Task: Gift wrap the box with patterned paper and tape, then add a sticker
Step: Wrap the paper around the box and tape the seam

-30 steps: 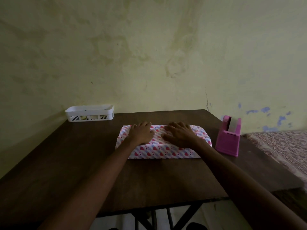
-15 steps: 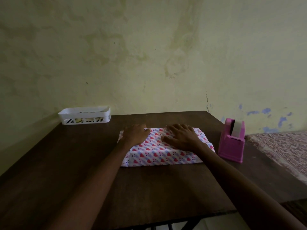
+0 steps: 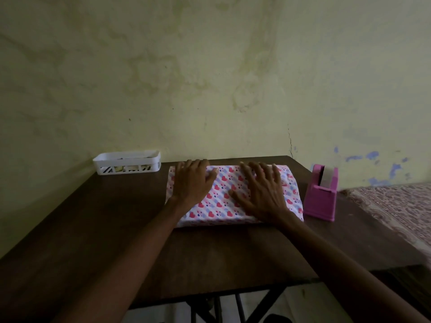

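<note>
Dim, soft, perhaps window-lit; dark, warped edges.

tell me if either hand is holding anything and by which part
Nothing is gripped. The left hand and right hand lie flat on top of the wrapped box, fingers straight.

Plain home room. Stained yellow wall [image 3: 210, 78] with flaking paint, dark wooden bench [image 3: 93, 229] pushed against it, patterned cloth [image 3: 396, 206] spread just right of it. White plastic basket [image 3: 127, 162] and pink tape dispenser [image 3: 320, 197] on bench.
</note>
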The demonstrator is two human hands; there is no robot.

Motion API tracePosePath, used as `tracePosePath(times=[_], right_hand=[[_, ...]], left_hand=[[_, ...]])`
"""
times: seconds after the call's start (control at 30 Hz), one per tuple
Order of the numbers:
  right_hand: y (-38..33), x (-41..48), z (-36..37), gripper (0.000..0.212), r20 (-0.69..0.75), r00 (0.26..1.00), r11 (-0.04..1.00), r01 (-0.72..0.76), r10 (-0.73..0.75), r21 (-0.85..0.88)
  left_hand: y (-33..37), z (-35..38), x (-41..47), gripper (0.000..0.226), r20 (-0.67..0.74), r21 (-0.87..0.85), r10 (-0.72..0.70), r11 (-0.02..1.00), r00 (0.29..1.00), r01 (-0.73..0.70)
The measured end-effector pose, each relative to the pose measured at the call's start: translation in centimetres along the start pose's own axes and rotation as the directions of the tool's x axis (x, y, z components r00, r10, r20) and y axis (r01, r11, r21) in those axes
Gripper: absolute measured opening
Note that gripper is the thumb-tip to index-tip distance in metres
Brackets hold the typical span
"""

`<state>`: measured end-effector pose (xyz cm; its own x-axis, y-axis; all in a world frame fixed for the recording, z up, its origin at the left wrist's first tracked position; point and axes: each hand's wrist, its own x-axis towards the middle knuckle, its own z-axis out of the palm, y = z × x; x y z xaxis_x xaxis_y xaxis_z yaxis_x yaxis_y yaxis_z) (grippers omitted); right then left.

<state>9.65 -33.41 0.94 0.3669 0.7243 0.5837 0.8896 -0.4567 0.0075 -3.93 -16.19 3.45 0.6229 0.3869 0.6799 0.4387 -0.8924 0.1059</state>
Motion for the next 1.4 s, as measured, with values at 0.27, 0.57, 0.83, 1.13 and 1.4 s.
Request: tracePosePath(times=[0.27, 0.57, 0.83, 1.13, 1.4], right_hand=[[-1.5, -3.0, -1.1, 0.092, -0.202, 0.979, 0.999, 0.005, -0.012, -0.035], [-0.9, -1.6, -6.6, 0.062, -0.161, 0.975, 0.986, 0.162, -0.153, 0.046], [-0.3, 1.6, -10.8, 0.066, 0.199, 0.974, 0.994, 0.096, -0.103, 0.044], [-0.9, -1.5, -5.3, 0.067, 0.133, 0.981, 0.987, 0.129, -0.141, 0.093], [0.3, -4.2, -3.4, 0.064, 0.268, 0.939, 0.967, 0.169, -0.216, 0.189]], left_hand=[[0.7, -7.3, 1.6, 0.079, 0.553, 0.044, 0.067, 0.993, 0.831, -0.11], [1.9, -9.0, 0.8, 0.089, 0.559, 0.015, 0.101, 0.991, 0.823, -0.131], [3.4, -9.7, 0.0, 0.076, 0.196, 0.2, 0.211, 0.948, 0.958, -0.249], [2.2, -6.3, -4.7, 0.08, 0.303, 0.104, 0.137, 0.979, 0.943, -0.176], [2.2, -5.7, -6.6, 0.08, 0.612, 0.078, 0.115, 0.976, 0.782, -0.205]])
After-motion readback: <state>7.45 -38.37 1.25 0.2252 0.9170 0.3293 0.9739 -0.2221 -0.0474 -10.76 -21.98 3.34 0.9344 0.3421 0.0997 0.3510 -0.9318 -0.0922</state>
